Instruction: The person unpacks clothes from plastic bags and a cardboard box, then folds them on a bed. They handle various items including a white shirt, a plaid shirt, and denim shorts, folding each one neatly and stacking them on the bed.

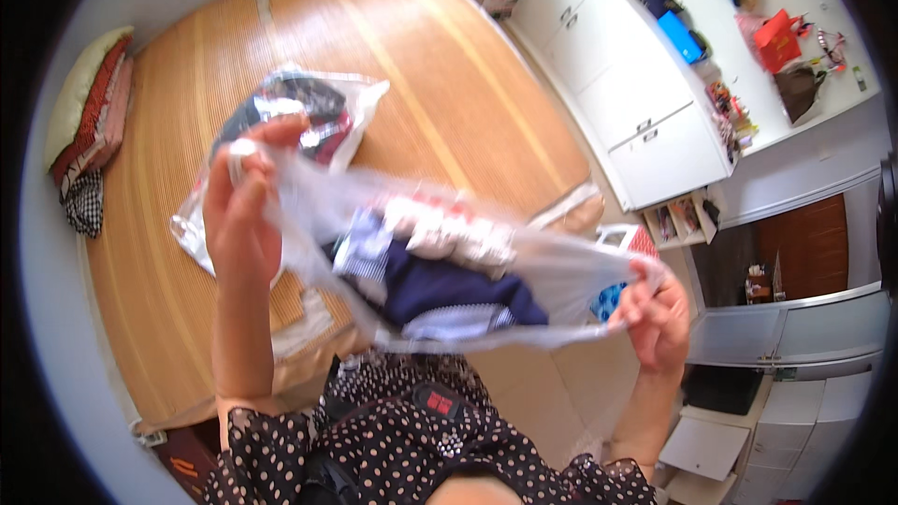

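Note:
A translucent white plastic bag [561, 266] is stretched wide between my two hands. My left hand [245, 201] grips one side of its mouth, fingers closed on the plastic. At the other side my right hand [652, 313] pinches the opposite edge. Folded clothes lie inside: a navy blue garment [449, 288], a light striped piece and a white and red patterned piece [449, 229]. Behind my left hand, a second clear plastic bag [360, 98] with dark and red clothing rests on the bed. My left hand and the held bag cover part of it.
The bed [421, 56] carries a tan woven mat. Stacked pillows [94, 98] lie along its left edge. White cabinets [599, 56] stand to the right, with shelves of small items, a blue box [681, 36] and a red bag [778, 40]. A patterned bag [644, 240] is beyond my right hand.

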Tool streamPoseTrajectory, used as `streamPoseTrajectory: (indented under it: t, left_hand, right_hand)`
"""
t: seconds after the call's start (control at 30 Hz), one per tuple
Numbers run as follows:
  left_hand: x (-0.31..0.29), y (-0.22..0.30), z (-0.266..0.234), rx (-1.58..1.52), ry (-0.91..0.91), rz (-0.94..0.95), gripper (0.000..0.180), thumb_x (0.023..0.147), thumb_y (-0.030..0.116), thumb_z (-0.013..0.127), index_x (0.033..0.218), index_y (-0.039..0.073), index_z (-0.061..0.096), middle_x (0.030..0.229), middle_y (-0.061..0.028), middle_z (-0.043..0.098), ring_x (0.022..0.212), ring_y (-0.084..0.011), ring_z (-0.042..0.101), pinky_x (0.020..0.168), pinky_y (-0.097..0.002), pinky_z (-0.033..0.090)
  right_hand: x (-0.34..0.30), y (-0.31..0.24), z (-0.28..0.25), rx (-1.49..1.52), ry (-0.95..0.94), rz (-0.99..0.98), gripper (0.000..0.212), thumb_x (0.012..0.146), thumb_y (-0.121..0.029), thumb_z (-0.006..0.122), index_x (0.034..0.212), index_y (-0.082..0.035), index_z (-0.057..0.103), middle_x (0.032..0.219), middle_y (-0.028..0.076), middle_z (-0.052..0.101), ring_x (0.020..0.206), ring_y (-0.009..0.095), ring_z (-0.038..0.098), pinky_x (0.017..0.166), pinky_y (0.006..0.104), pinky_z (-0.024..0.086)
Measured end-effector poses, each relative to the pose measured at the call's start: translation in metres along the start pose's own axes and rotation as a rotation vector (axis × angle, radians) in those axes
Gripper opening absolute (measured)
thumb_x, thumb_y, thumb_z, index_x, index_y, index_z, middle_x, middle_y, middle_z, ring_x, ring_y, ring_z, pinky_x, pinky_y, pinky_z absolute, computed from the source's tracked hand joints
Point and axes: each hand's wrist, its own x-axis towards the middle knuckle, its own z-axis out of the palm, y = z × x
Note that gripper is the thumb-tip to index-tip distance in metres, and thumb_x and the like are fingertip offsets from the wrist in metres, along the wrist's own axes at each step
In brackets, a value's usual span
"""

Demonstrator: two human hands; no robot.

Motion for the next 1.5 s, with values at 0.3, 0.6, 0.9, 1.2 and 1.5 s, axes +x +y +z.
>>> streamPoseTrajectory:
  t: [0.3, 0.6, 0.9, 1.2, 1.5]
  left_hand:
    - [-0.078, 0.044, -0.040, 0.304, -0.226, -0.189, 0.061, 0.071, 0.001, 0.057, 0.128, 0.001, 0.034, 0.112, -0.0166, 0.049, 0.105, -0.0256, 0.047, 0.091, -0.0365, 0.036]
    - [-0.131, -0.049, -0.020, 0.465, -0.548, -0.326, 0.054, 0.075, 0.029, 0.063, 0.116, 0.002, 0.039, 0.078, -0.0082, 0.056, 0.069, -0.0227, 0.054, 0.065, -0.0322, 0.044]
    - [-0.114, -0.041, -0.025, 0.491, -0.596, -0.716, 0.036, 0.091, 0.030, 0.037, 0.074, 0.003, 0.053, 0.063, -0.0048, 0.054, 0.060, -0.0157, 0.051, 0.059, -0.0293, 0.042]
    - [-0.108, -0.045, -0.019, 0.308, -0.522, -0.866, 0.034, 0.092, 0.028, 0.035, 0.096, 0.001, 0.054, 0.079, -0.0059, 0.058, 0.061, -0.0086, 0.054, 0.056, -0.0220, 0.043]
    - [-0.087, -0.065, -0.044, 0.318, -0.156, -0.800, 0.039, 0.091, 0.038, 0.031, 0.077, 0.007, 0.050, 0.057, -0.0003, 0.049, 0.047, -0.0059, 0.041, 0.042, -0.0197, 0.032]
  right_hand:
    - [0.016, 0.020, 0.050, -0.839, -0.317, 0.261, 0.018, 0.077, -0.002, 0.058, 0.093, 0.001, 0.051, 0.072, 0.005, 0.058, 0.065, 0.009, 0.056, 0.056, 0.0215, 0.046]
    - [0.038, 0.102, 0.205, -0.877, -0.923, -0.432, 0.016, 0.069, -0.009, 0.060, 0.083, -0.004, 0.055, 0.074, 0.016, 0.058, 0.065, 0.032, 0.057, 0.059, 0.0352, 0.046]
    - [0.064, 0.125, 0.167, -0.910, -0.751, -0.613, 0.023, 0.069, -0.003, 0.058, 0.092, -0.005, 0.057, 0.095, 0.012, 0.057, 0.086, 0.027, 0.056, 0.072, 0.0321, 0.047]
    - [0.049, 0.168, 0.139, -0.707, -0.569, -0.390, 0.018, 0.072, 0.002, 0.057, 0.089, -0.002, 0.056, 0.081, 0.013, 0.058, 0.078, 0.028, 0.057, 0.068, 0.0319, 0.047]
    - [0.034, 0.193, 0.095, -0.678, -0.206, -0.011, 0.032, 0.074, -0.011, 0.062, 0.104, -0.003, 0.053, 0.088, 0.010, 0.060, 0.075, 0.017, 0.061, 0.068, 0.0271, 0.049]
